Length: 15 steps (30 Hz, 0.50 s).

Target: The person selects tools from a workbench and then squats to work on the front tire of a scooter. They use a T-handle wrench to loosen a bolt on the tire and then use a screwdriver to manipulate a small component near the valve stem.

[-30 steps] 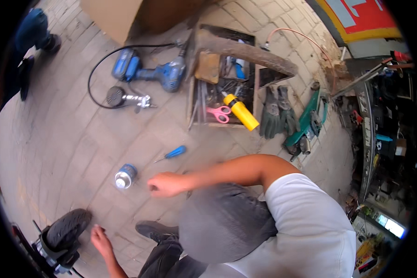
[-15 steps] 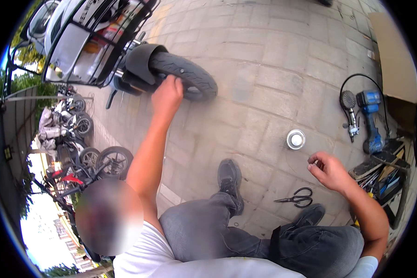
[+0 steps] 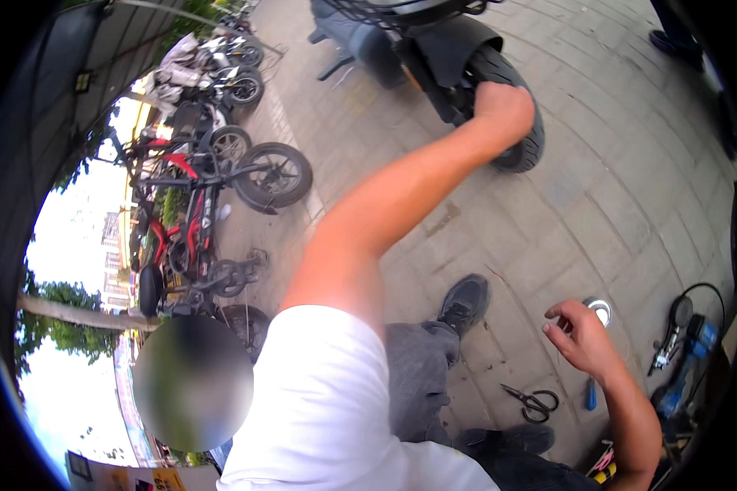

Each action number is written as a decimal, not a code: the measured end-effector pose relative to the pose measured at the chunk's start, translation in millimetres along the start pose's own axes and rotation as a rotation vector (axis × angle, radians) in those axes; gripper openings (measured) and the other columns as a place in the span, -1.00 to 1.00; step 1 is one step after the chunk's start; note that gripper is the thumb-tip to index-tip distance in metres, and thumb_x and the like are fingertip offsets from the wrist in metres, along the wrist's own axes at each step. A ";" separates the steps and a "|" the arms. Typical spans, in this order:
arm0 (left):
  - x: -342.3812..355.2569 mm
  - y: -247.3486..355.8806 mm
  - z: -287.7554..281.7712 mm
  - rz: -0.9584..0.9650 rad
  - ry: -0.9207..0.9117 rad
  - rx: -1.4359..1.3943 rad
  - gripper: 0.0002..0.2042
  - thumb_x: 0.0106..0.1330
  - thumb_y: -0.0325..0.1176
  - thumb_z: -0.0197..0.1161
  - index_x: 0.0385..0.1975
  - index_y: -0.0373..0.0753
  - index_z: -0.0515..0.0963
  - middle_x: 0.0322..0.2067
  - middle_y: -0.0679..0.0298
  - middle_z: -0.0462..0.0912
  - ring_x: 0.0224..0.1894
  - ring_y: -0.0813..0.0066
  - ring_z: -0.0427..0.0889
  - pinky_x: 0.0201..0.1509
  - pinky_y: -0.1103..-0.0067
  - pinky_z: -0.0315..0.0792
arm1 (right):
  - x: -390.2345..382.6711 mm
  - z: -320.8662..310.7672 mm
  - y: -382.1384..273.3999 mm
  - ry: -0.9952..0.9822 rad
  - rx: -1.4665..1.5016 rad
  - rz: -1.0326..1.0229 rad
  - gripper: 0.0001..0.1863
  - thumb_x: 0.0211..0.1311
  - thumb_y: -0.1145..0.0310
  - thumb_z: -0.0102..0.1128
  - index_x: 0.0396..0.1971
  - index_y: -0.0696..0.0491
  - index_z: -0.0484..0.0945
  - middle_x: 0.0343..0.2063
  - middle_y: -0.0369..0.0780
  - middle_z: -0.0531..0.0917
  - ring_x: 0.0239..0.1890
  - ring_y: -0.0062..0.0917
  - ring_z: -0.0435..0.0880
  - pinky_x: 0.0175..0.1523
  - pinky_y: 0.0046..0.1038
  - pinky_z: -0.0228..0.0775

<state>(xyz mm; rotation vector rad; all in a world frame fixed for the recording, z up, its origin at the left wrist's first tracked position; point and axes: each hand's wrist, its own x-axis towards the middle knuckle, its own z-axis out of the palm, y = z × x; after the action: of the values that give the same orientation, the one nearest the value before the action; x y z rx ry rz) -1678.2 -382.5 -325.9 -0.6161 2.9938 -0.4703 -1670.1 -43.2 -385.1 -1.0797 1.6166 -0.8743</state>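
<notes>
My left hand (image 3: 504, 110) is curled at the front tire (image 3: 526, 151) of a dark scooter (image 3: 434, 37), its fingertips hidden from me. My right hand (image 3: 580, 335) hangs open above the paving, fingers loosely bent and apart with nothing in them, beside a metal can (image 3: 600, 312) that it partly overlaps in view. Below it lie black-handled scissors (image 3: 532, 403) and a blue-handled tool (image 3: 590, 393). At the right are a blue cordless drill (image 3: 686, 368) and an air gauge (image 3: 670, 331) with a black hose.
Several parked bikes and scooters (image 3: 270, 176) line the left side, with a pole (image 3: 82, 311) below them. Another person's dark leg and shoe (image 3: 671, 41) stand at the top right. The edge of a toolbox (image 3: 606, 458) shows at the bottom right.
My view has swung left from the toolbox toward the parked bikes. My left hand has risen from near the paving to the scooter's front wheel, where it stays.
</notes>
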 end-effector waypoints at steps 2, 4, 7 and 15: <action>-0.2 4.0 0.9 -0.046 -0.013 -0.022 -0.86 0.12 -0.35 0.15 -0.38 -0.24 0.56 -0.45 0.17 0.70 -0.38 0.28 0.70 -0.38 0.39 0.47 | -0.8 2.1 3.0 -0.012 -0.008 0.034 -0.75 0.07 0.40 0.27 -0.27 0.22 0.56 -0.35 -0.09 0.60 -0.39 -0.36 0.62 -0.25 -0.39 0.45; -0.6 5.5 3.1 -0.069 -0.021 -0.010 -0.86 0.11 -0.35 0.16 -0.38 -0.24 0.54 -0.45 0.17 0.70 -0.38 0.28 0.70 -0.38 0.38 0.47 | -1.9 5.9 4.8 -0.011 -0.022 0.031 -0.74 0.08 0.39 0.28 -0.27 0.22 0.56 -0.35 -0.09 0.60 -0.39 -0.38 0.62 -0.25 -0.40 0.46; -8.6 -3.2 8.8 -0.108 -0.041 -0.018 -0.85 0.10 -0.36 0.17 -0.37 -0.25 0.53 -0.44 0.16 0.70 -0.37 0.29 0.70 -0.37 0.38 0.47 | -0.2 13.6 -10.6 -0.049 -0.001 0.013 -0.75 0.09 0.38 0.26 -0.26 0.19 0.57 -0.35 -0.09 0.60 -0.38 -0.38 0.62 -0.24 -0.41 0.46; 19.5 -2.1 -30.0 0.004 -0.047 -0.002 -0.80 0.19 -0.34 0.11 -0.28 -0.31 0.53 -0.33 -0.03 0.65 -0.26 0.11 0.67 -0.20 0.31 0.51 | -27.0 -14.8 -11.4 0.075 -0.075 -0.143 -0.72 0.09 0.26 0.24 -0.28 0.14 0.57 -0.31 -0.08 0.60 -0.33 -0.24 0.62 -0.23 -0.28 0.47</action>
<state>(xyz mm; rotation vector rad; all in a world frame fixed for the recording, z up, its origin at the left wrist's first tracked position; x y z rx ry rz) -1698.6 -383.5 -296.5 -0.6127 2.9515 -0.4463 -1677.8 -21.2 -362.0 -1.2400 1.6611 -0.9637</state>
